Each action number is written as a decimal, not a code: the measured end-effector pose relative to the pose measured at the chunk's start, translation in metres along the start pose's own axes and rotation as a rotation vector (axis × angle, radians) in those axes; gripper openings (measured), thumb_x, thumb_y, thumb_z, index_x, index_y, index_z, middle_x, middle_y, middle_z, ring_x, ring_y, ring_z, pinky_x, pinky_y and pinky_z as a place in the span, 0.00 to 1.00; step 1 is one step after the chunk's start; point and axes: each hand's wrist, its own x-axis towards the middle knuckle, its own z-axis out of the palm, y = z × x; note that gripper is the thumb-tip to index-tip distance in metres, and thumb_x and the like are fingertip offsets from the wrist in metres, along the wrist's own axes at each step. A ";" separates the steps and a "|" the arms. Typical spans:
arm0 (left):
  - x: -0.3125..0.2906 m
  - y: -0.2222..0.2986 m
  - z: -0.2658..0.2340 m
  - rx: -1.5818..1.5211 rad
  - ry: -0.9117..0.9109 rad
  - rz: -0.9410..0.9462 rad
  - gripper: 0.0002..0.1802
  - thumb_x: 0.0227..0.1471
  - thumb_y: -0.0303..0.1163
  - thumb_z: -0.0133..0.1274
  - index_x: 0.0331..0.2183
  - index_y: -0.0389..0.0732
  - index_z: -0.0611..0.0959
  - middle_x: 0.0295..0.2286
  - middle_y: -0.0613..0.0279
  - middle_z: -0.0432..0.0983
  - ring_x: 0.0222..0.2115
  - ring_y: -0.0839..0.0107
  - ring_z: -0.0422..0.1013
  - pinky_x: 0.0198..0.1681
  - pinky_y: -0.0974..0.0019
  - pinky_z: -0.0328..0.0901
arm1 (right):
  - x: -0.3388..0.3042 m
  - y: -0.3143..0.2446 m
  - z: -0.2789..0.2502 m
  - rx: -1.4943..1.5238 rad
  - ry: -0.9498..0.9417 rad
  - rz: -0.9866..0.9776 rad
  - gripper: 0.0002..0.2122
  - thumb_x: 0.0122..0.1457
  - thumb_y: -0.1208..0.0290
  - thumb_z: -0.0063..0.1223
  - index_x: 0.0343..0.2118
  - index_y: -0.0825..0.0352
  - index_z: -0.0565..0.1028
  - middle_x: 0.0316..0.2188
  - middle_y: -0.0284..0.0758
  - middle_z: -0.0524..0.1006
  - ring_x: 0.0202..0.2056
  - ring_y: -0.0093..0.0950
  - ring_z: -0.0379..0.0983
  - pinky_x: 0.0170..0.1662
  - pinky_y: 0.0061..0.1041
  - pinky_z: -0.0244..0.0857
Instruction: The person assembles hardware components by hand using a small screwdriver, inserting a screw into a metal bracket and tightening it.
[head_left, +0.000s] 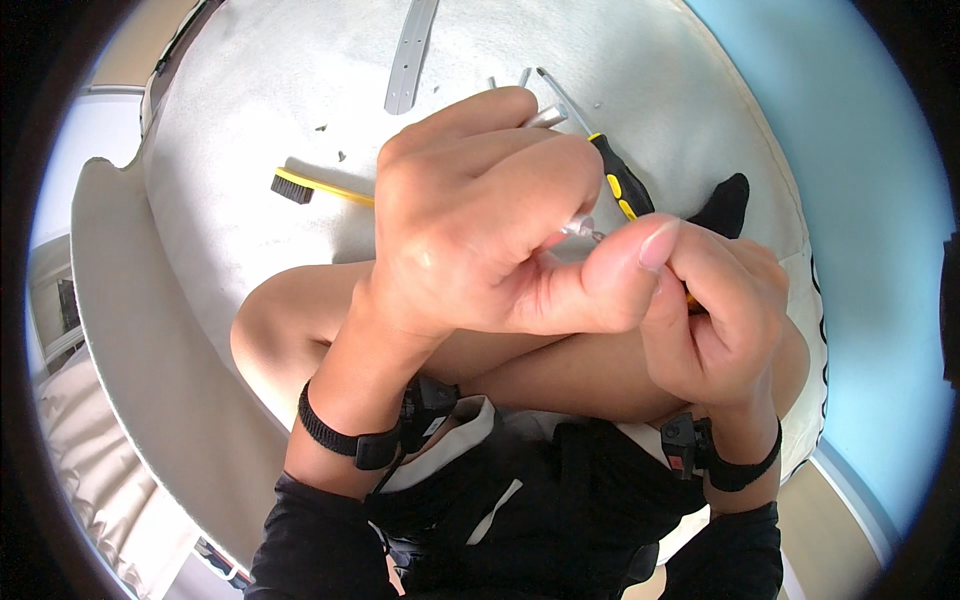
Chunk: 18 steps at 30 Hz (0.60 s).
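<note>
Raised in the middle of the view, my left hand (pixel 480 210) is closed around a silver metal piece (pixel 580 226), most of it hidden in the fist. A silver tube-like end (pixel 547 117) sticks out on the far side of the same fist; whether both ends belong to one part, I cannot tell. My right hand (pixel 725 310) is closed beside it, its fingers almost touching the left thumb. A small orange-yellow bit shows between the right fingers, but the rest of that thing is hidden. A thin dark tip shows at the silver piece, near the left thumb.
On the white padded surface (pixel 250 110) lie a yellow brush (pixel 320 187) with dark bristles, a grey perforated metal strip (pixel 410 60) and a black-and-yellow screwdriver (pixel 618 170). Small dark bits are scattered nearby. My crossed legs are below; a light blue wall (pixel 850 250) rises on the right.
</note>
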 end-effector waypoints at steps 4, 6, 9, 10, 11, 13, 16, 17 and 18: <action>-0.001 0.000 0.000 -0.011 0.003 0.001 0.15 0.38 0.29 0.47 0.10 0.39 0.62 0.09 0.65 0.55 0.10 0.74 0.48 0.13 0.73 0.43 | 0.000 -0.001 -0.001 -0.004 -0.015 0.008 0.09 0.47 0.72 0.56 0.17 0.65 0.68 0.11 0.33 0.65 0.10 0.28 0.60 0.13 0.23 0.52; -0.001 -0.001 0.000 -0.013 0.001 0.017 0.15 0.40 0.29 0.47 0.10 0.39 0.62 0.09 0.65 0.55 0.10 0.74 0.48 0.13 0.73 0.43 | 0.000 -0.001 -0.002 -0.008 -0.039 -0.002 0.06 0.47 0.75 0.53 0.20 0.68 0.69 0.11 0.34 0.65 0.10 0.28 0.61 0.14 0.22 0.52; -0.003 -0.002 0.000 -0.025 -0.019 0.030 0.16 0.42 0.29 0.46 0.11 0.38 0.62 0.09 0.65 0.55 0.10 0.74 0.48 0.13 0.73 0.43 | -0.003 0.000 -0.007 -0.017 -0.098 -0.023 0.04 0.47 0.79 0.49 0.26 0.74 0.72 0.12 0.36 0.67 0.11 0.29 0.62 0.15 0.20 0.51; -0.003 -0.003 -0.001 -0.030 -0.026 0.034 0.16 0.43 0.29 0.46 0.11 0.37 0.62 0.09 0.65 0.55 0.10 0.74 0.48 0.12 0.73 0.43 | -0.003 0.000 -0.008 -0.023 -0.110 -0.017 0.04 0.47 0.79 0.49 0.26 0.74 0.72 0.12 0.36 0.67 0.11 0.29 0.62 0.15 0.21 0.51; -0.004 -0.002 -0.001 -0.038 -0.034 0.037 0.16 0.44 0.29 0.46 0.11 0.37 0.62 0.09 0.65 0.55 0.10 0.73 0.48 0.12 0.73 0.43 | -0.003 -0.001 -0.008 -0.030 -0.113 -0.013 0.04 0.48 0.79 0.49 0.26 0.74 0.72 0.12 0.36 0.67 0.11 0.29 0.61 0.15 0.21 0.51; -0.004 -0.002 -0.002 -0.049 -0.043 0.036 0.16 0.45 0.29 0.46 0.12 0.37 0.63 0.09 0.65 0.55 0.10 0.73 0.48 0.12 0.73 0.43 | -0.003 -0.002 -0.009 -0.045 -0.111 -0.006 0.04 0.48 0.79 0.48 0.26 0.74 0.72 0.12 0.36 0.66 0.11 0.29 0.61 0.15 0.21 0.50; -0.005 -0.001 -0.001 -0.038 -0.027 0.030 0.16 0.46 0.29 0.48 0.12 0.37 0.65 0.09 0.66 0.55 0.10 0.73 0.49 0.12 0.73 0.44 | -0.002 -0.007 -0.006 -0.089 -0.069 0.022 0.04 0.49 0.78 0.48 0.25 0.73 0.72 0.12 0.36 0.65 0.11 0.29 0.60 0.15 0.21 0.49; -0.005 -0.001 0.002 -0.016 -0.006 0.035 0.16 0.46 0.30 0.49 0.13 0.37 0.66 0.09 0.66 0.55 0.10 0.73 0.49 0.12 0.74 0.44 | -0.003 -0.007 -0.006 -0.097 -0.063 0.047 0.04 0.49 0.78 0.48 0.25 0.73 0.72 0.12 0.36 0.65 0.11 0.29 0.60 0.15 0.21 0.49; -0.005 -0.001 0.003 -0.004 0.003 0.041 0.16 0.46 0.32 0.51 0.14 0.37 0.66 0.09 0.67 0.55 0.10 0.73 0.50 0.13 0.74 0.45 | -0.003 -0.008 -0.006 -0.105 -0.058 0.073 0.04 0.50 0.78 0.48 0.25 0.73 0.72 0.12 0.36 0.65 0.11 0.28 0.60 0.15 0.21 0.49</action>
